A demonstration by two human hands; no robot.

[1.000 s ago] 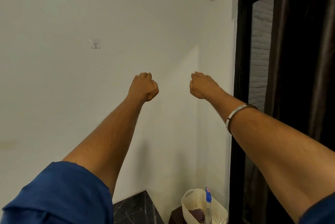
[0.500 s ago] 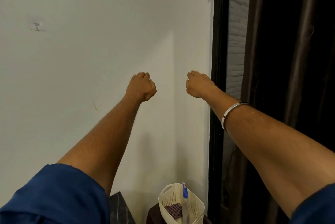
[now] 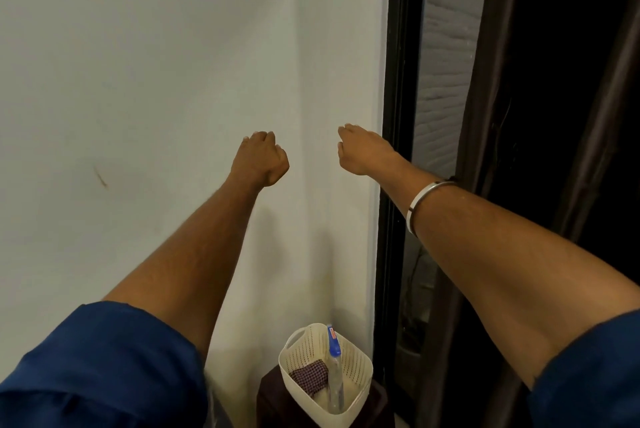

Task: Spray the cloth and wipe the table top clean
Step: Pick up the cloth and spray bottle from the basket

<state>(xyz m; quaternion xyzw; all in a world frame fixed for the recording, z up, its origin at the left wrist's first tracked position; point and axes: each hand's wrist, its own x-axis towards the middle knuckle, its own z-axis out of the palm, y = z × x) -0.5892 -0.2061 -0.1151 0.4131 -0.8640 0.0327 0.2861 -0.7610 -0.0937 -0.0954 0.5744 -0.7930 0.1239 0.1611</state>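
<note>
Above the basket [image 3: 360, 363], left hand [image 3: 260, 160] and right hand [image 3: 363, 150] hang clenched and empty; a blind reach could topple the spray bottle [image 3: 334, 372] beside the cloth [image 3: 310, 375].

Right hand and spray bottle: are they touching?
Apart. The head view shows the right hand raised before the wall, with the spray bottle standing far below in the white basket.

We are seeing a dark stool [image 3: 375, 403] standing by the wall. A white perforated basket [image 3: 360, 363] is sitting on it, holding a checked cloth [image 3: 310, 375] and a spray bottle [image 3: 335, 379].
</note>
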